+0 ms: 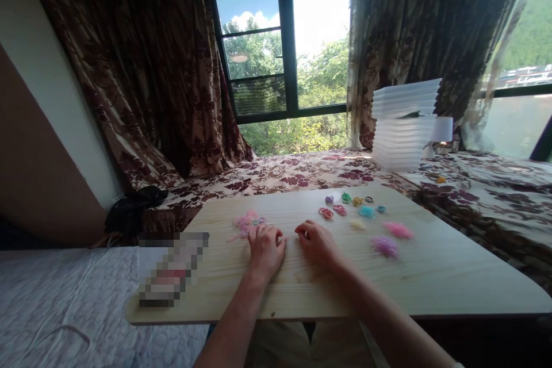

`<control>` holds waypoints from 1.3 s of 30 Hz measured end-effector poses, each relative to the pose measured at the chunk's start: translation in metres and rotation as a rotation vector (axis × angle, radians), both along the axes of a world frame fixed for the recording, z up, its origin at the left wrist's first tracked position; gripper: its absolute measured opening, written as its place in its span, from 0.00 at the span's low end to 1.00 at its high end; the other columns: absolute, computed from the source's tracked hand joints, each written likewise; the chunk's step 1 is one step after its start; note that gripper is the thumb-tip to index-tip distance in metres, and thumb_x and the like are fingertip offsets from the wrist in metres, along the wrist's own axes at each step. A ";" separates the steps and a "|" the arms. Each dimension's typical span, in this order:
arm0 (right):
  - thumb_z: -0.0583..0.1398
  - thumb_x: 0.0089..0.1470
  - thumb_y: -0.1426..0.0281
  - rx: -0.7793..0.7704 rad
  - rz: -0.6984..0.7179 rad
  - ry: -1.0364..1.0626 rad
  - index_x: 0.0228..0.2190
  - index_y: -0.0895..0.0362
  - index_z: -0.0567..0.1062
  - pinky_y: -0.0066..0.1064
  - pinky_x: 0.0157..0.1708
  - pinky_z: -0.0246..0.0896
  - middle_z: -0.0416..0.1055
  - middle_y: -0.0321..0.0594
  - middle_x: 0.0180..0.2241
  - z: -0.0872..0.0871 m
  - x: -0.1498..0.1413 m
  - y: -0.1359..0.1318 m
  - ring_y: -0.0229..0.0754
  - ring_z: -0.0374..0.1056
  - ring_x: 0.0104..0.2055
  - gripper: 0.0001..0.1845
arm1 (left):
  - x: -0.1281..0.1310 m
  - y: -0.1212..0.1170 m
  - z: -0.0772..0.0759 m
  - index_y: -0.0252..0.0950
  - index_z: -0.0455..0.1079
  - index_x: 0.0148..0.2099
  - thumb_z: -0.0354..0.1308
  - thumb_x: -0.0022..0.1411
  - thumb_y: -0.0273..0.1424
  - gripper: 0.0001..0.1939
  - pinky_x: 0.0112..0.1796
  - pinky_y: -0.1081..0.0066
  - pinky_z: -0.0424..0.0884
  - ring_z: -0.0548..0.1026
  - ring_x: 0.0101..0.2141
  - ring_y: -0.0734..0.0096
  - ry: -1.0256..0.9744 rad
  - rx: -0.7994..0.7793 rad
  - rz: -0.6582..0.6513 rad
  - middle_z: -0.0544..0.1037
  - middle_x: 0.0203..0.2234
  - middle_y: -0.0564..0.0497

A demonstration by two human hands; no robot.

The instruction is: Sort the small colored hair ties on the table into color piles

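My left hand (266, 248) rests on the light wooden table (293, 302), its fingers stretched over the near edge of a loose pile of mostly pink small bands (245, 221). To its right, my right hand (318, 243) lies on the table with fingers curled towards the thumb; whatever it may pinch is too small to make out. Beyond it sit small sorted heaps that look like elastic hair ties: red (326, 214), purple (329, 199), green (346, 198), yellow (357, 202) and turquoise (366, 211). Nearer are a cream heap (357, 225), a pink heap (398, 230) and a violet heap (385, 246).
A blurred-out flat object (172, 273) lies on the table's left side. Behind the table runs a flowered window seat (280, 175) bearing a stack of white wavy sheets (403, 132) and a small lamp (441, 129). A quilted bed (64, 299) is at left.
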State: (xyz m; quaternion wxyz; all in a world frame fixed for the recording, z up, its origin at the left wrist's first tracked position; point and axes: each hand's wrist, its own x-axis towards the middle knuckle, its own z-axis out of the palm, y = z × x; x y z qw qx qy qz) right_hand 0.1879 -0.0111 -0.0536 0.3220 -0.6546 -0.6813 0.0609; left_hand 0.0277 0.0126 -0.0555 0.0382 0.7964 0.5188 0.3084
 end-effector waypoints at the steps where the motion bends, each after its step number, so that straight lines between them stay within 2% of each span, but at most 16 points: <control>1: 0.54 0.53 0.74 0.000 0.003 0.002 0.34 0.54 0.79 0.28 0.38 0.58 0.76 0.40 0.38 0.000 0.000 0.000 0.39 0.70 0.38 0.14 | 0.000 0.000 0.000 0.38 0.71 0.32 0.58 0.58 0.32 0.04 0.50 0.58 0.57 0.69 0.43 0.61 -0.001 0.001 -0.001 0.77 0.32 0.50; 6: 0.54 0.53 0.74 0.003 0.004 -0.002 0.34 0.54 0.79 0.28 0.39 0.59 0.76 0.40 0.38 -0.001 0.000 0.001 0.39 0.70 0.38 0.14 | -0.001 0.001 0.000 0.39 0.72 0.32 0.58 0.57 0.32 0.04 0.50 0.57 0.57 0.69 0.44 0.60 -0.008 0.000 -0.001 0.77 0.31 0.50; 12: 0.54 0.53 0.74 0.014 0.009 -0.016 0.34 0.54 0.79 0.27 0.38 0.58 0.76 0.40 0.37 0.000 0.000 0.000 0.38 0.70 0.37 0.14 | -0.002 0.001 -0.001 0.39 0.72 0.32 0.53 0.57 0.25 0.07 0.51 0.57 0.57 0.69 0.45 0.61 -0.010 0.008 0.012 0.78 0.35 0.50; 27: 0.54 0.53 0.74 0.010 0.006 -0.017 0.34 0.54 0.79 0.27 0.37 0.58 0.76 0.39 0.37 0.001 0.000 -0.001 0.38 0.70 0.36 0.14 | -0.002 -0.001 0.000 0.38 0.71 0.29 0.56 0.56 0.31 0.05 0.50 0.56 0.57 0.68 0.43 0.58 0.033 0.022 0.057 0.76 0.35 0.48; 33: 0.54 0.53 0.74 0.008 0.003 -0.009 0.34 0.54 0.79 0.28 0.38 0.59 0.76 0.40 0.37 0.000 0.000 0.000 0.39 0.70 0.37 0.14 | -0.002 0.001 -0.001 0.38 0.71 0.28 0.55 0.57 0.28 0.07 0.52 0.56 0.56 0.68 0.44 0.60 0.052 0.022 0.048 0.76 0.34 0.49; 39: 0.54 0.53 0.75 0.012 0.007 -0.008 0.34 0.54 0.79 0.27 0.38 0.59 0.76 0.40 0.38 0.001 -0.001 -0.001 0.38 0.70 0.37 0.14 | -0.003 0.002 -0.001 0.37 0.71 0.30 0.55 0.59 0.28 0.06 0.50 0.57 0.58 0.67 0.45 0.59 0.063 0.002 0.006 0.76 0.35 0.48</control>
